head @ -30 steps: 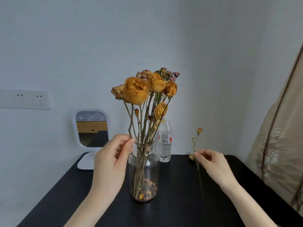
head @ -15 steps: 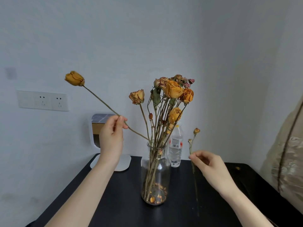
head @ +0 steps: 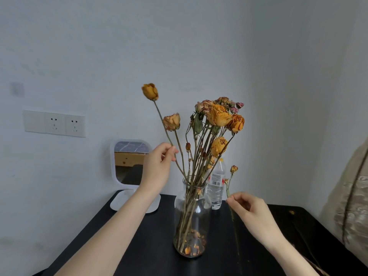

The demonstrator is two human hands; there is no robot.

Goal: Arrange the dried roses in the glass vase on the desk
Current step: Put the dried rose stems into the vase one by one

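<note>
A clear glass vase (head: 192,222) stands on the black desk (head: 151,253), holding a bunch of dried orange and pink roses (head: 219,116); loose petals lie in its bottom. My left hand (head: 157,168) pinches the stem of a long orange rose (head: 150,91), whose lower end runs down into the vase mouth. My right hand (head: 251,214), to the right of the vase, holds a thin stem with a small dried bud (head: 234,168) upright, outside the vase.
A white-framed mirror (head: 129,162) stands at the desk's back left, and a plastic water bottle (head: 216,186) sits just behind the vase. Wall sockets (head: 54,123) are on the left wall. A beige curtain (head: 354,206) hangs at the right edge.
My left hand has swung the long orange rose from a low leftward lean to a steeper angle, its head now closer to the bunch. My right hand has stayed put with the bud stem.
</note>
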